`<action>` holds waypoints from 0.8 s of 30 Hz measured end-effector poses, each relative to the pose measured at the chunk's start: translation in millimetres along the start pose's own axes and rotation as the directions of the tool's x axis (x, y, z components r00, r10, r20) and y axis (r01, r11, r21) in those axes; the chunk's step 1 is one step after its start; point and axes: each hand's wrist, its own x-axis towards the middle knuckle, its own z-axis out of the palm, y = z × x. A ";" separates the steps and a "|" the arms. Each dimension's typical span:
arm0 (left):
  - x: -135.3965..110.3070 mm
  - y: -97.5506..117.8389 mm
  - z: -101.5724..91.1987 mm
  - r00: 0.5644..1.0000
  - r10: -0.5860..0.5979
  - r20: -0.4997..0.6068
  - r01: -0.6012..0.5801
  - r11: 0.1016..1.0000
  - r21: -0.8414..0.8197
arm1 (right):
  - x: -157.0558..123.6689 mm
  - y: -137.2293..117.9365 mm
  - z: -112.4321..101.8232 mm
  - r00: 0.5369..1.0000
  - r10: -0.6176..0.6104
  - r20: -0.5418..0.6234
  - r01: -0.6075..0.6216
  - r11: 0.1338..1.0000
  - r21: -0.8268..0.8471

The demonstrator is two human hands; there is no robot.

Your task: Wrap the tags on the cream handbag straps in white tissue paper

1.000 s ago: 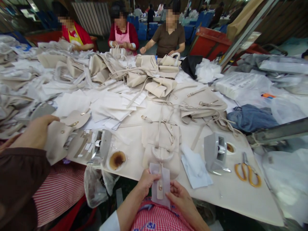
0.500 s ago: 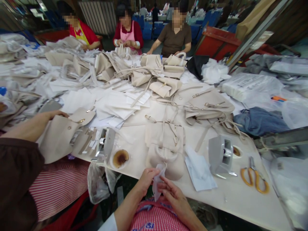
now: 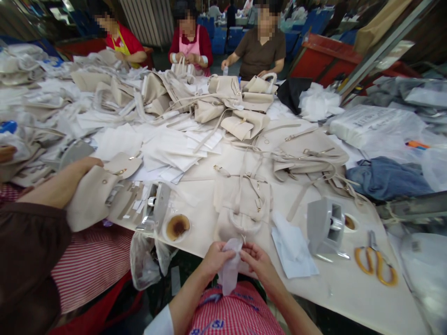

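A thin, translucent white sheet (image 3: 230,274), possibly tissue or soft plastic, hangs between my hands at the table edge. My left hand (image 3: 213,258) is closed on its upper left part, thumb on top. At its right edge, the fingers of my right hand (image 3: 259,260) are closed in a pinch, close to a thin pale cord. Just beyond lies a beige handbag (image 3: 246,197) with its rounded handle towards me and a gold-coloured buckle on its straps. Folded pale blue-white sheets (image 3: 295,249) rest to the right of the bag.
Grey tape dispensers (image 3: 324,228) stand on both sides, near a cup of brown liquid (image 3: 178,227). Orange-handled scissors (image 3: 376,260) lie at right. A neighbour's hand (image 3: 84,167) holds a beige bag piece (image 3: 89,197). Handbags (image 3: 226,90) and white papers (image 3: 167,144) are heaped ahead; people sit opposite.
My right hand's fingers, spread before, have drawn together at the sheet's edge. The sheet now hangs broader between my hands. The whole view has shifted slightly.
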 end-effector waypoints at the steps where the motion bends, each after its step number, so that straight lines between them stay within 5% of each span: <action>1: -1.2 1.1 -0.7 1.000 0.005 0.003 -0.005 1.000 -0.001 | 4.0 -2.8 3.7 1.000 0.004 0.021 -0.004 1.000 -0.010; 8: -22.7 -1.4 -9.4 0.991 0.033 0.129 -0.016 0.992 -0.129 | 14.2 0.4 18.2 0.999 0.043 -0.030 -0.043 0.999 -0.003; 18: -34.7 -21.0 -19.7 0.987 -0.004 -0.161 -0.023 0.986 -0.165 | 10.9 4.4 16.9 0.997 0.061 -0.056 -0.062 0.998 -0.012; 24: -45.6 -24.1 -12.0 0.989 -0.002 -0.148 -0.042 0.956 -0.291 | 11.1 -0.9 17.6 0.999 0.020 -0.031 -0.021 1.000 -0.017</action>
